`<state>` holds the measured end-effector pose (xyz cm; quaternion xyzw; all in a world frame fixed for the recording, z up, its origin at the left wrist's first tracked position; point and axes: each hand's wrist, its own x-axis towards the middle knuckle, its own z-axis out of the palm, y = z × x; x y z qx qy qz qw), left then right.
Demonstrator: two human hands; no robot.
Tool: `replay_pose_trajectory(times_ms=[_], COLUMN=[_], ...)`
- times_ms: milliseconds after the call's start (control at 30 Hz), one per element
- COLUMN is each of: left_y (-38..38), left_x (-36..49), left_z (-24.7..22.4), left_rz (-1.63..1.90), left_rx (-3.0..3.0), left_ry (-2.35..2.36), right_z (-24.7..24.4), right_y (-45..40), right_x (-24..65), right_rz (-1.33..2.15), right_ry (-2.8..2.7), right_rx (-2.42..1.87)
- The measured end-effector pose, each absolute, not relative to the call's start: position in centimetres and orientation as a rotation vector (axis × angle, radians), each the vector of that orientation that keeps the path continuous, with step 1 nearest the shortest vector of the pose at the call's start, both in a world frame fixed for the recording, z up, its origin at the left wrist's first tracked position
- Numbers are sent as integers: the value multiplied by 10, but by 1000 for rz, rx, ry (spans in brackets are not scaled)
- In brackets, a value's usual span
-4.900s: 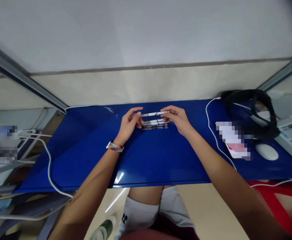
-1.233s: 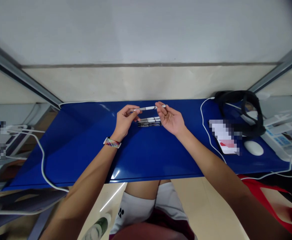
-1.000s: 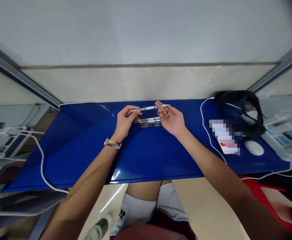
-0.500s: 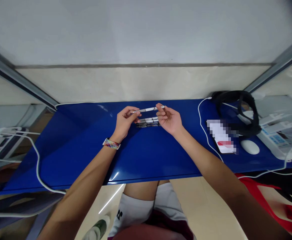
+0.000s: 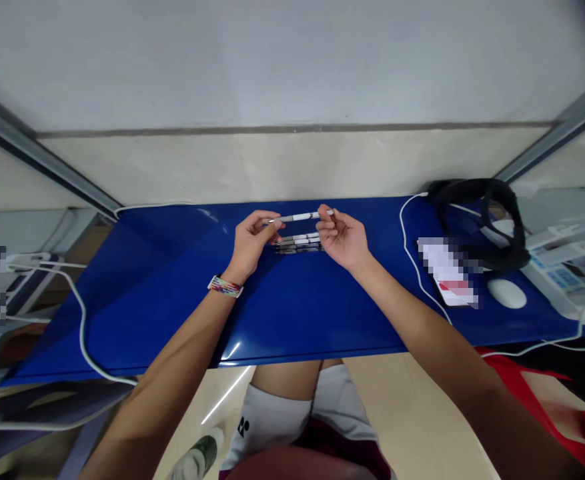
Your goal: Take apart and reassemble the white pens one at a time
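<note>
A white and grey pen (image 5: 301, 217) is stretched level between my two hands, above the blue table. My left hand (image 5: 250, 241) pinches its left end between thumb and fingers, a colourful woven band round that wrist. At the other end, my right hand (image 5: 345, 240) is closed on the pen with its fingertips, palm turned up. Just below the held pen, several more pens (image 5: 299, 244), white and dark ones, lie side by side on the table. My fingers partly cover their ends.
The blue table (image 5: 292, 313) runs along a pale wall. On its right are a black strap-like headset (image 5: 517, 200), a phone (image 5: 447, 273), a white mouse (image 5: 507, 293) and a white cable (image 5: 406, 243). Another white cable (image 5: 83, 333) hangs at the left. A bottle (image 5: 205, 453) stands on the floor.
The whole view has shifted slightly to the right. Both hands keep hold of the pen in nearly the same pose, with little other visible movement.
</note>
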<state>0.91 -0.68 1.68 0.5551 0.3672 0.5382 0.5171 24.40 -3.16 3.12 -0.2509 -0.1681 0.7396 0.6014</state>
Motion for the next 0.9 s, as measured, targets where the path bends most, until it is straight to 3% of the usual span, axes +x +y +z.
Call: replay_pose_trajectory(times_ms=[900], left_y=[-6], left_x=[12], left_z=[16], left_rz=[1350], left_rx=[1307], left_ry=[878], right_z=[14], right_y=[-21], right_x=[256], right_rz=[1599], right_ry=[-472], right_rx=[-494])
